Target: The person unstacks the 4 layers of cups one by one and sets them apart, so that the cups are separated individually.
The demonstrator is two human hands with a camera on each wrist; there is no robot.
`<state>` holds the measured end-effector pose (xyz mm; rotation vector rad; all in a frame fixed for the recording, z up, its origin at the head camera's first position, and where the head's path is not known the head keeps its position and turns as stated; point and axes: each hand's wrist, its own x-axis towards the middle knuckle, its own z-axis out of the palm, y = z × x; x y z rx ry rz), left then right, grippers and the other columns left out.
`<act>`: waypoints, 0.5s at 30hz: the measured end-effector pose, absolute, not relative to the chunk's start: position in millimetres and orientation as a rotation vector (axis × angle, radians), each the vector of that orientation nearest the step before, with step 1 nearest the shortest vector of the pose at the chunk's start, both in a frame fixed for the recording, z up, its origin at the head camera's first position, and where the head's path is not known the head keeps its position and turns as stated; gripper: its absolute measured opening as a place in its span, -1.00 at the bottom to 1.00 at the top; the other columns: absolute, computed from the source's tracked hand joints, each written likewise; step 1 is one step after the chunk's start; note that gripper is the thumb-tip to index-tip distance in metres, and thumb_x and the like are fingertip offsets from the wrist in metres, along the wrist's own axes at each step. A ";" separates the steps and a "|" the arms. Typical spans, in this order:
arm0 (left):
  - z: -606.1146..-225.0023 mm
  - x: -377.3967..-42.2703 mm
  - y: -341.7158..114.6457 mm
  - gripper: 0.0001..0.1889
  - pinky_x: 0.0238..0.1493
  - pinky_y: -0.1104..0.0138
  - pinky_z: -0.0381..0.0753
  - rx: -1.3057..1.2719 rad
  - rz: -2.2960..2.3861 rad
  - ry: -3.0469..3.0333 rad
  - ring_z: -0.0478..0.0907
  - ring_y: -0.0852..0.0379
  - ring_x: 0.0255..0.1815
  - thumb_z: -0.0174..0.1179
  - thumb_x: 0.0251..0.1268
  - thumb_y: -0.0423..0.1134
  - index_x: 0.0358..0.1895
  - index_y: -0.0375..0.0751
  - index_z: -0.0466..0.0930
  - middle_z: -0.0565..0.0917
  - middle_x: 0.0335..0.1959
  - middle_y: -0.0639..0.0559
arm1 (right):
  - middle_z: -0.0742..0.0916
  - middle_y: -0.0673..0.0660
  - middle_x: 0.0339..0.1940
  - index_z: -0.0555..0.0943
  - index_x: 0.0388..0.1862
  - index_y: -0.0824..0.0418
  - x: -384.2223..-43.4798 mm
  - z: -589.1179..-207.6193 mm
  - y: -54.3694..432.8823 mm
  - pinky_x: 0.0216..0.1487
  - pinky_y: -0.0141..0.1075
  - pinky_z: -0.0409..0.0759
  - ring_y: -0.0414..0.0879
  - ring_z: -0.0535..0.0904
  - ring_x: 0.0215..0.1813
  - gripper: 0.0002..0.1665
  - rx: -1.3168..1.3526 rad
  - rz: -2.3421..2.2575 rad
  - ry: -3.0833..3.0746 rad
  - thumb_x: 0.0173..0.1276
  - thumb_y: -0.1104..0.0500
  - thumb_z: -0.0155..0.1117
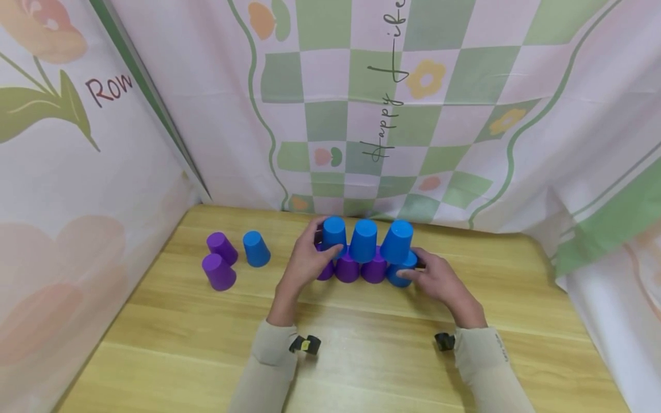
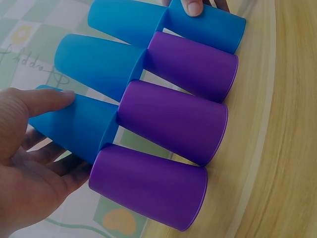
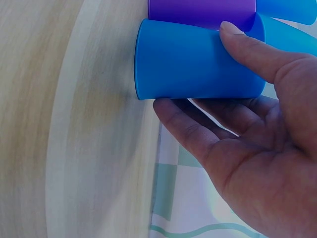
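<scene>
Upside-down cups stand stacked in two rows at the back of the table. Below are three purple cups (image 1: 347,269) and, at the right end, a blue cup (image 3: 193,62). Three blue cups (image 1: 365,241) rest above, bridging the gaps. My left hand (image 1: 303,258) holds the leftmost upper blue cup (image 2: 74,121), thumb in front and fingers behind. My right hand (image 1: 441,280) holds the lower right blue cup, its thumb on the near side and the other fingers along the outer side. The rightmost upper blue cup (image 1: 397,241) leans slightly to the right.
Left of the stack, two purple cups (image 1: 219,272) stand close together, with a single blue cup (image 1: 256,249) beside them. A printed curtain (image 1: 330,126) hangs right behind the wooden table (image 1: 372,355), and another printed cloth (image 1: 77,201) borders its left side.
</scene>
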<state>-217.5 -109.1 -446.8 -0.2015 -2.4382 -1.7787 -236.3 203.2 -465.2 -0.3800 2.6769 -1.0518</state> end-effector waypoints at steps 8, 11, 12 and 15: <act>-446.8 -216.8 -108.8 -0.36 0.45 -0.14 0.52 -0.209 -1.776 -2.437 0.47 -0.26 0.47 0.40 0.41 -0.30 0.49 -0.01 0.38 0.54 0.43 -0.15 | 0.61 0.43 0.40 0.36 0.57 0.27 -236.0 -465.7 202.8 0.26 0.26 0.64 0.39 0.57 0.34 -0.23 -0.375 -1.059 2.672 0.57 -0.07 0.31; -447.2 -216.8 -108.8 -0.36 0.45 -0.14 0.52 -0.216 -1.777 -2.432 0.47 -0.26 0.47 0.39 0.41 -0.30 0.49 -0.02 0.38 0.54 0.43 -0.15 | 0.61 0.41 0.41 0.35 0.58 0.25 -236.2 -466.5 203.2 0.27 0.26 0.64 0.38 0.56 0.34 -0.23 -0.360 -1.060 2.667 0.57 -0.07 0.30; -447.4 -216.8 -108.8 -0.36 0.46 -0.14 0.52 -0.217 -1.776 -2.432 0.47 -0.26 0.47 0.39 0.41 -0.30 0.49 -0.02 0.38 0.54 0.43 -0.15 | 0.61 0.41 0.41 0.35 0.58 0.25 -236.3 -466.9 203.6 0.27 0.26 0.63 0.38 0.56 0.34 -0.23 -0.359 -1.057 2.666 0.57 -0.07 0.30; -447.9 -216.8 -108.9 -0.37 0.46 -0.14 0.51 -0.213 -1.769 -2.438 0.47 -0.26 0.48 0.39 0.41 -0.29 0.49 -0.02 0.38 0.54 0.44 -0.15 | 0.60 0.40 0.42 0.34 0.59 0.24 -236.2 -467.4 204.4 0.28 0.26 0.63 0.37 0.56 0.35 -0.23 -0.356 -1.059 2.662 0.57 -0.07 0.30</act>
